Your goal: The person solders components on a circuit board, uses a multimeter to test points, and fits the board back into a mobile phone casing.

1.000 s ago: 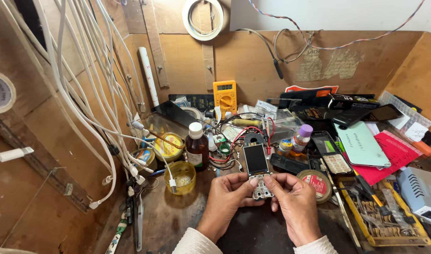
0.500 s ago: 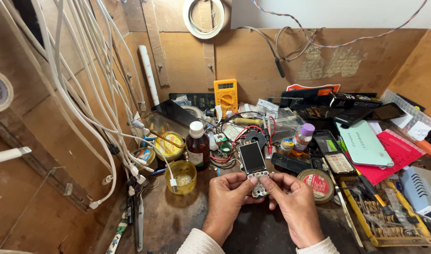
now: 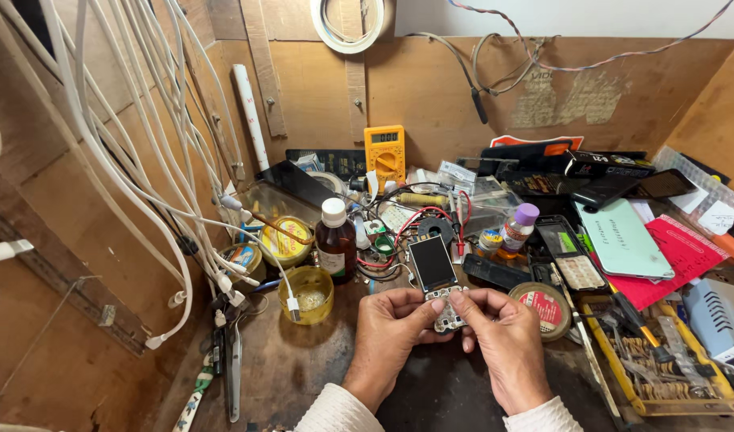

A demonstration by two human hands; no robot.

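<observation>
A small opened phone [image 3: 437, 282], its dark screen facing up and its bare keypad board showing at the lower end, sits low in the middle of the workbench [image 3: 303, 376], held between both hands. The left hand [image 3: 389, 336] is curled around its lower left edge, thumb pressed on the keypad board; the right hand [image 3: 505, 342] is closed on the lower right edge, thumb meeting the other over the board. The phone's screen end juts free above the fingers, tilted away from the person.

The only bare stretch of bench lies just in front of the wrists and off to the left, dark and stained. To the left of that, tweezers and a screwdriver [image 3: 231, 364] lie along the bench edge below hanging white cables [image 3: 143, 184]. Just beside the left hand stands a yellow glass dish [image 3: 306, 293]; close to the right hand lies a round flat tin [image 3: 541, 306], nearly touching the knuckles. Further right, a yellow tray of tools [image 3: 663, 376] fills the bench up to its right edge.

Beyond the phone, a brown bottle with a white cap [image 3: 335, 244] and a small purple-capped bottle [image 3: 517, 228] stand amid red and black wires. A yellow multimeter [image 3: 385, 150] leans against the wooden back wall [image 3: 431, 88].
</observation>
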